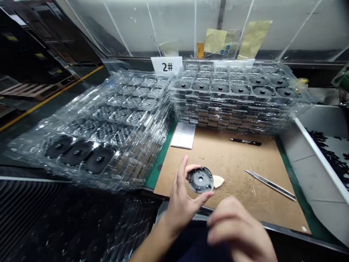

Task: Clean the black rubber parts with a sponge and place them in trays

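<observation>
The left hand (pixel 180 196) is up in the air and has a round black disc (pixel 201 180). The hand is open wide, just enough to go around the disc. The thumb and the fingers (pixel 191 168) pinch the disc by its edge. The disc has a hole in the middle and small bumps around its rim.

The right hand (pixel 234 227) is closer to the head and looks blurry. Its fingers are curled a little and are near the left hand, but they do not touch the disc. I cannot tell if this hand has hold of something small.

Just past the disc, a small pale pointy bit (pixel 218 181) lies on a big brown cardboard sheet (pixel 240 163). The cardboard is under and in front of both hands. Farther ahead of the hands, a black pen (pixel 245 142) lies on the cardboard. To the right of the hands is a long metal strip (pixel 269 185).

Ahead and to the left of the left hand is a white paper note (pixel 183 135). Two tall stacks of see-through plastic trays stand past the hands. The left stack (pixel 109 127) has black discs (pixel 77 153) in its top tray, and so does the far stack (pixel 234 94). A white card (pixel 166 66) between the stacks says "2#". Off to the right of the hands is a bin (pixel 327 153) with black bits in it.
</observation>
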Demonstrator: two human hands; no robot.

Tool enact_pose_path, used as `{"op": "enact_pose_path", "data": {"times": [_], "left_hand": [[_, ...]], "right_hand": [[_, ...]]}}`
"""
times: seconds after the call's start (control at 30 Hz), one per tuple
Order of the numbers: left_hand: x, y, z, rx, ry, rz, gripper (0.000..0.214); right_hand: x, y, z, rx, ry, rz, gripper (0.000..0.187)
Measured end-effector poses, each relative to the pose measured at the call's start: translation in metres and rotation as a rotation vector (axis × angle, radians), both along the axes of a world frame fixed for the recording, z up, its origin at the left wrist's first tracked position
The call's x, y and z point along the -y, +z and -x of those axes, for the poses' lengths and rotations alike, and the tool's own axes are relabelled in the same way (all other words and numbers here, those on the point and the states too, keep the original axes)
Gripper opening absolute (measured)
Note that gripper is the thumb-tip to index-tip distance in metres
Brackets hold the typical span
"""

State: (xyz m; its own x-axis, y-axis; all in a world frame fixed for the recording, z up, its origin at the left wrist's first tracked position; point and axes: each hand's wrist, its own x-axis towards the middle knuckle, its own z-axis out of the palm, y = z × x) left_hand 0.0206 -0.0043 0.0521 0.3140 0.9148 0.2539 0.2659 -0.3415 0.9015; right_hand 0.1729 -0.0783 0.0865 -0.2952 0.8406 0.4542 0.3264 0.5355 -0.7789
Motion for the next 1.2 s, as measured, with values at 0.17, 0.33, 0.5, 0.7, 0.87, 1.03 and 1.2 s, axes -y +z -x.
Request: {"op": "enact_pose_path", "data": {"times": [0.17, 0.33, 0.5, 0.7, 0.87, 1.03, 1.2], "left_hand": [[-0.005, 0.006, -0.005, 0.089, -0.157, 0.304, 0.073], [-0.025, 0.007, -0.018, 0.221, -0.115, 0.524, 0.038], [-0.057, 0.011, -0.022, 0.178, -0.001, 0.484, 0.035], [-0.119, 0.062, -0.039, -0.034, 0.084, 0.126, 0.020], [-0.205, 0.117, -0.104, -0.325, 0.014, -0.510, 0.024], [-0.294, 0.138, -0.187, -0.570, -0.109, -0.651, 0.016], [-0.345, 0.128, -0.241, -0.739, -0.168, -0.603, 0.009]], "right_hand": [[-0.033, -0.041, -0.041, 0.245, -0.328, 0.121, 0.048], [-0.071, -0.050, -0.053, 0.107, -0.292, 0.044, 0.024], [-0.107, -0.051, -0.058, 0.018, -0.168, 0.020, 0.048], [-0.145, -0.112, -0.068, 0.032, -0.231, 0.144, 0.055], [-0.156, -0.149, -0.059, 0.107, -0.200, 0.276, 0.048], [-0.160, -0.144, -0.055, 0.182, -0.207, 0.322, 0.041], [-0.160, -0.140, -0.057, 0.237, -0.202, 0.303, 0.034]]}}
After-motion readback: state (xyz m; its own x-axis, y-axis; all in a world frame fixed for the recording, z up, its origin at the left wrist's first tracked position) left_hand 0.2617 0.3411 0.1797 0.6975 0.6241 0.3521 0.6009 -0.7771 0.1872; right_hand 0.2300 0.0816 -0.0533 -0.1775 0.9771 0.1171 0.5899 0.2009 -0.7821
